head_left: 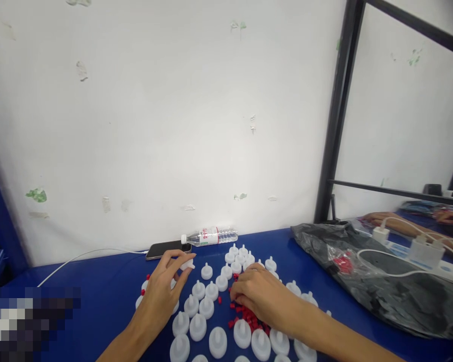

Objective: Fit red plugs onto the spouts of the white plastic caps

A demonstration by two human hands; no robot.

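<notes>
White spouted cap (187, 263), pinched between thumb and fingers of my left hand (160, 289) above the blue table (98, 311). Likely light, stiff, slick; I'd grip its rim. My right hand (259, 291) curls over small red pieces (247, 315), its hold unclear.

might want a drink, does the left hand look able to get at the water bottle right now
Probably yes: the bottle lies on its side just beyond the left hand, with nothing tall in between, though that hand's fingers hold a white cap that likely needs putting down first.
</notes>
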